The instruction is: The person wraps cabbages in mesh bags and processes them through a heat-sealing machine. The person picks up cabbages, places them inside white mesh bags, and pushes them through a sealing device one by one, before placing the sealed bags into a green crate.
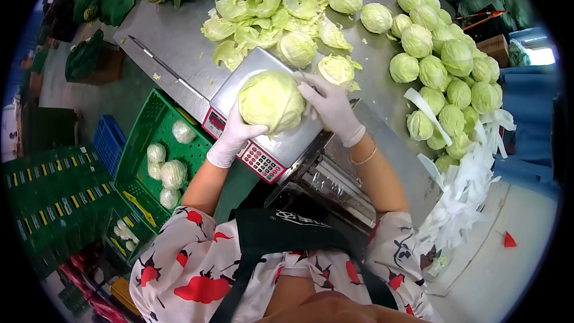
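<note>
A pale green cabbage (272,101) is held above the silver pan of a digital scale (239,79). My left hand (238,131), in a white glove, grips it from the lower left, thumb towards me. My right hand (332,106), also gloved, is closed at the cabbage's right side. A thin, dark, blade-like tool (300,73) shows at its fingertips; most of it is hidden. The scale's red-edged keypad (261,161) faces me. Just beyond the pan lie more cabbages (296,49) and a heap of loose leaves (248,15).
Many cabbages (442,48) are piled on the right of the metal table (173,33), beside white strips (463,203). A film wrapper (341,185) stands near my right forearm. At left, a green crate (134,164) holds several wrapped cabbages (174,174).
</note>
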Available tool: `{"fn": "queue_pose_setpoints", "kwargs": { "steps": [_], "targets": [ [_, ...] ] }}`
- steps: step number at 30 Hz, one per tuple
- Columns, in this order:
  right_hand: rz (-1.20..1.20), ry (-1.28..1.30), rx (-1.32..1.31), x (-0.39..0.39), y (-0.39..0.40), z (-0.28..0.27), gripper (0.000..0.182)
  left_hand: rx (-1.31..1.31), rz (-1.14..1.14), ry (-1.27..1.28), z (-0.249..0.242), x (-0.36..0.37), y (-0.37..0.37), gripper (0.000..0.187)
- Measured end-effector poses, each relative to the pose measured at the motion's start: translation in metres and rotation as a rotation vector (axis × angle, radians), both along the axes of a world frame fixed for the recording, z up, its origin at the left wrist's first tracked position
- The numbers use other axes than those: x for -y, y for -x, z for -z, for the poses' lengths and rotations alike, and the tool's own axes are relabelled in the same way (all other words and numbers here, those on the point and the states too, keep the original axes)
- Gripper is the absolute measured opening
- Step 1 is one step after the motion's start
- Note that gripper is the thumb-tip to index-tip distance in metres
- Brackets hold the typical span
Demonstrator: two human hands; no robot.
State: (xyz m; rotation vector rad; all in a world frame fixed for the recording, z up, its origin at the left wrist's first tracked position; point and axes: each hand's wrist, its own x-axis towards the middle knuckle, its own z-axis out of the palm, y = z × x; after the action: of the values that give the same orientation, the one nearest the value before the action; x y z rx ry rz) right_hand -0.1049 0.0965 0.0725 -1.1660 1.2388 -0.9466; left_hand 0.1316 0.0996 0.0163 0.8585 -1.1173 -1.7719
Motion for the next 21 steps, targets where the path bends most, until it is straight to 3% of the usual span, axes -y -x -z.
{"fn": "queue_pose_setpoints", "kwargs": {
  "steps": [2,3,6,7,11,13,18,21],
  "targets": [
    [0.140,0.019,-0.208,0.013,0.026,0.010,0.044,0.178,-0.052,0.083,0.002,0.000,0.001,0.116],
    [0.393,0.257,-0.705,0.028,0.066,0.028,0.041,0.317,-0.058,0.195,0.003,0.003,0.004,0.116],
    [0.338,-0.034,-1.206,0.041,0.137,0.069,0.029,0.653,-0.054,0.411,0.022,0.005,-0.003,0.114],
    [0.260,-0.089,-1.259,0.041,0.156,0.090,0.028,0.753,-0.041,0.463,0.027,0.003,-0.005,0.113],
    [-0.031,-0.342,-1.323,0.043,0.207,0.157,0.028,0.720,-0.026,0.389,0.028,0.006,-0.008,0.122],
    [-0.066,-0.396,-1.308,0.047,0.220,0.179,0.031,0.839,-0.036,0.471,0.021,0.009,-0.009,0.128],
    [-0.439,-0.452,-1.288,0.044,0.227,0.193,0.035,0.915,-0.158,0.439,0.025,-0.005,-0.001,0.126],
    [-0.373,-0.428,-1.247,0.039,0.226,0.177,0.038,0.826,-0.199,0.349,0.030,-0.004,0.007,0.118]
  ]
}}
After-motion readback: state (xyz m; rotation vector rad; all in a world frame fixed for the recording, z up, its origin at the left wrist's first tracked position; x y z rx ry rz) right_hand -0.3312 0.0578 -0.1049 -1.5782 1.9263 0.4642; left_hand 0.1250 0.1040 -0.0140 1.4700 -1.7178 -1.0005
